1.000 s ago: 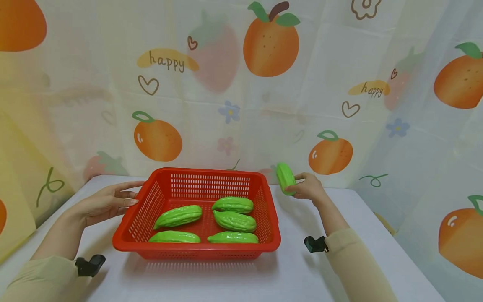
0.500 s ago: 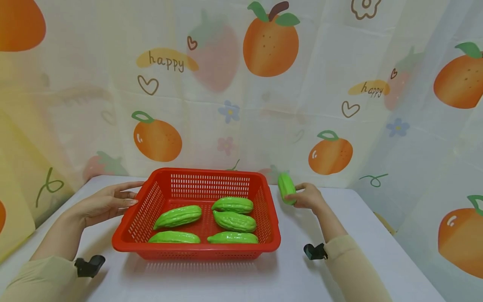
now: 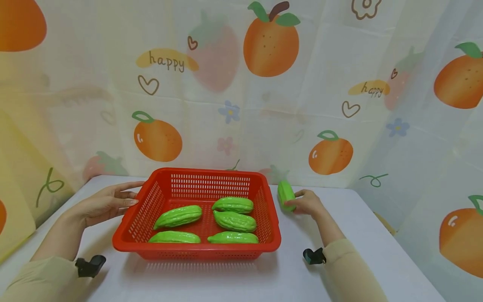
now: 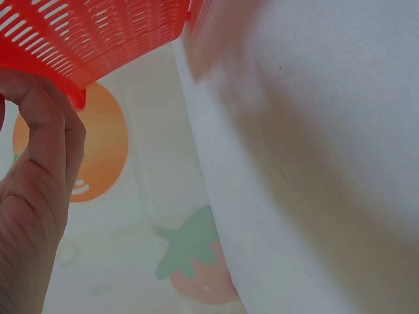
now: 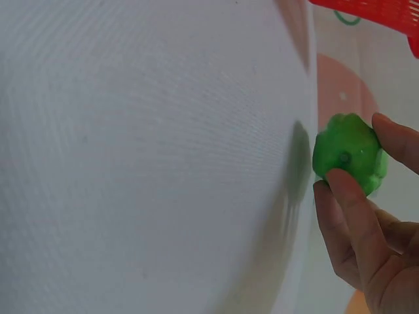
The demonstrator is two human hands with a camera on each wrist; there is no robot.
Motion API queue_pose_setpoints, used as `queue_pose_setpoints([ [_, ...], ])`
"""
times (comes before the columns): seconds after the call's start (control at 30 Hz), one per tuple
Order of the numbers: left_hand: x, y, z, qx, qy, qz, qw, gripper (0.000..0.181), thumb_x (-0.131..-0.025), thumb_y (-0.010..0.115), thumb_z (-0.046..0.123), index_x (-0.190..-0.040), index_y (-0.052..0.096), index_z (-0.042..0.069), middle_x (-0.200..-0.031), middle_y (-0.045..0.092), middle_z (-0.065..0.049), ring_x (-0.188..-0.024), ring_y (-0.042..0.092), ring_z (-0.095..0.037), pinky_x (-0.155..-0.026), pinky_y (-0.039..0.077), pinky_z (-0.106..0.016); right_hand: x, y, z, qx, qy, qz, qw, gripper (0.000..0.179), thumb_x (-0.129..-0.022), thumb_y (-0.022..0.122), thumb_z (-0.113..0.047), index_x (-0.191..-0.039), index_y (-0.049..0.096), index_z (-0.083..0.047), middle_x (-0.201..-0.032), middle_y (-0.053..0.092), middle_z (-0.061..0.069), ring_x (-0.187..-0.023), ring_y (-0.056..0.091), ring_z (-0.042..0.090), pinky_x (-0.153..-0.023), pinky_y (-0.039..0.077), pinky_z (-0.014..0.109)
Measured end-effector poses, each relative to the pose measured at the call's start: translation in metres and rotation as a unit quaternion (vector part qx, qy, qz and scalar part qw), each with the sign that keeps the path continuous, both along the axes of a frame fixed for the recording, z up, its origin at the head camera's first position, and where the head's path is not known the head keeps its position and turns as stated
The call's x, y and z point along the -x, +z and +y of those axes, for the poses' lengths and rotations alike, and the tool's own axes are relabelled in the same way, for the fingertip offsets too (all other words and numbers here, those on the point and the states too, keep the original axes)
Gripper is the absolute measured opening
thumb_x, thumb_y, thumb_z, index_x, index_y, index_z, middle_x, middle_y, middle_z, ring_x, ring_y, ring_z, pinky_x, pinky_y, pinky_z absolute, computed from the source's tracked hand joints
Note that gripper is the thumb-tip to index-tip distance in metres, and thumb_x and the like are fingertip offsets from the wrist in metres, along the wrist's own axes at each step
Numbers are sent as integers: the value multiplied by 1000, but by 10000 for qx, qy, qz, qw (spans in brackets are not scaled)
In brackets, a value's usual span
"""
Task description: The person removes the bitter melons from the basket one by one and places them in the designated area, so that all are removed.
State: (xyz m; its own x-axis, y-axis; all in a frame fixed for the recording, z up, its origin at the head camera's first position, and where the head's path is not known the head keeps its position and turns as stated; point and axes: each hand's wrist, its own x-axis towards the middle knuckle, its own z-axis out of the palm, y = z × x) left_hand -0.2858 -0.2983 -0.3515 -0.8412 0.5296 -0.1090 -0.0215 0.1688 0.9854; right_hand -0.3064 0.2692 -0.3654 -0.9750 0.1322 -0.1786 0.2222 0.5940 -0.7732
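Observation:
A red plastic basket (image 3: pixel 196 246) with slotted walls stands on the table in the head view. Several green bitter melons (image 3: pixel 235 221) lie in it, two at its left and the others at its right. My left hand (image 3: pixel 105 204) holds the basket's left rim, with the fingers bent at the edge in the left wrist view. Right of the basket, my right hand (image 3: pixel 307 203) pinches another bitter melon (image 3: pixel 285 195) between thumb and fingers. That melon stands lengthwise, low over the table's back part. Whether it touches the cloth I cannot tell.
A white cloth covers the table (image 3: pixel 203 281). Behind it hangs a curtain (image 3: pixel 264 113) printed with oranges, strawberries and hearts, close to the table's back edge. Each wrist wears a small black camera mount (image 3: pixel 89 266).
My right hand has lowered the bitter melon toward the table, right of the basket. The left hand, the basket and the melons inside have stayed where they were.

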Motion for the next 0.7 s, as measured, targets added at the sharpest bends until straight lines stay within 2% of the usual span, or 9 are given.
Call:
queue_pose_setpoints([
  [0.17, 1, 1, 1, -53, -46, -32, 10000, 45, -102, 49, 8, -138, 43, 34, -111, 65, 5, -102, 66, -9, -89, 59, -27, -1, -2, 0, -36, 65, -88, 9999, 62, -80, 79, -19, -127, 52, 12, -115, 58, 23, -82, 67, 20, -76, 61, 31],
  [0.47, 1, 3, 1, 91, 64, -52, 9999, 47, -102, 50, 10, -143, 40, 31, -112, 65, 5, -103, 65, -9, -90, 59, -27, -1, -7, 1, 70, 83, -177, 9998, 60, -80, 78, -19, -126, 53, 12, -112, 57, 20, -81, 66, 18, -75, 61, 30],
  [0.7, 0, 2, 1, -86, -67, -47, 9999, 45, -102, 49, 8, -137, 45, 36, -111, 65, 5, -102, 66, -9, -90, 59, -27, -1, -7, 2, 106, 136, -280, 9995, 57, -81, 77, -19, -123, 54, 12, -109, 57, 18, -83, 64, 18, -75, 61, 29],
])
